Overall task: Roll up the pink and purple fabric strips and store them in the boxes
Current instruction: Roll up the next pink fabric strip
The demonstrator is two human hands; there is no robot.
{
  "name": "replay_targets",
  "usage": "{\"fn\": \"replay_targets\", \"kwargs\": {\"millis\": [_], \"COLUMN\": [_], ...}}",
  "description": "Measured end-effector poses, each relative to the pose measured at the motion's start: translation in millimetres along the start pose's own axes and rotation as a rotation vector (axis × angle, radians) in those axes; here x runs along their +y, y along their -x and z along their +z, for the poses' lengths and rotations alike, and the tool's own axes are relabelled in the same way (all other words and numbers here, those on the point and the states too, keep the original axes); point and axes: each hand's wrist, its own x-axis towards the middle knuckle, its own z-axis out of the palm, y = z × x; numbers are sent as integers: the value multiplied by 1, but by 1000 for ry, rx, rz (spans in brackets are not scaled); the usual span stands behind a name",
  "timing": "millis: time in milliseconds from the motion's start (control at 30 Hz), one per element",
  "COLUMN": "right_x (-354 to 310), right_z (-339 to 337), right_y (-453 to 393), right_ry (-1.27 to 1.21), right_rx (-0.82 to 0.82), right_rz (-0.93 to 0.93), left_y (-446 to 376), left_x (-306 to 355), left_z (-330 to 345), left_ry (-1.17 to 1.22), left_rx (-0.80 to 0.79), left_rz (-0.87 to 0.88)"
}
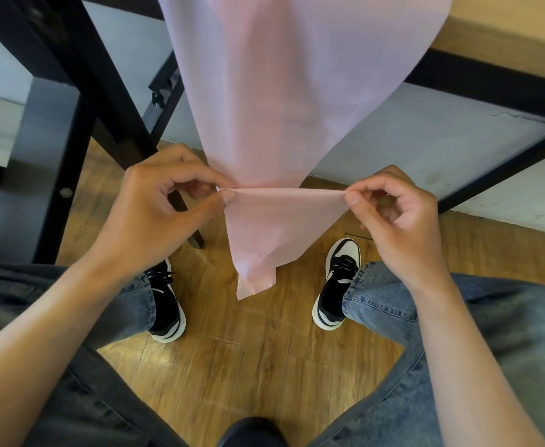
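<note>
No brand, label or writing can be read anywhere in the frame. In the upper left, black table legs (71,101) run out past the frame's top edge. Left of centre, the left hand (155,214) pinches the left corner of a fold in the pink fabric strip (277,101) between thumb and forefinger, the other fingers curled. The strip hangs down through the centre from the top edge, where its upper end is cut off; below the fold a loose tail drops between two black-and-white sneakers (337,285) on the wood floor (232,366). The left shoe is partly hidden by a jeans leg (458,317). Right of centre, the right hand (397,217) pinches the fold's right corner likewise. At the upper right, the tan tabletop (506,24) is cut off.
</note>
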Motion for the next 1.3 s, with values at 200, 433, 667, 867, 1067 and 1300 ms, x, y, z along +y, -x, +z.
{"fn": "replay_targets", "kwargs": {"millis": [200,433,667,867,1067,1300], "right_x": [-4,-2,-1,-4,-6,-1], "right_z": [-1,-1,-6,-11,-10,-5], "right_y": [1,1,-1,0,4,2], "right_ry": [-30,-196,-226,-234,-114,94], "right_rx": [9,-10,-48,-143,-99,-12], "right_rz": [6,60,26,42,-68,-213], "left_y": [2,3,1,1,1,1], "left_x": [3,4,6,7,3,0], "left_z": [1,0,-4,-5,-4,0], "left_ry": [71,184,169,151,120,41], "left_rx": [-25,-20,-55,-78,-40,8], "left_rz": [-31,-101,-43,-23,14,77]}}
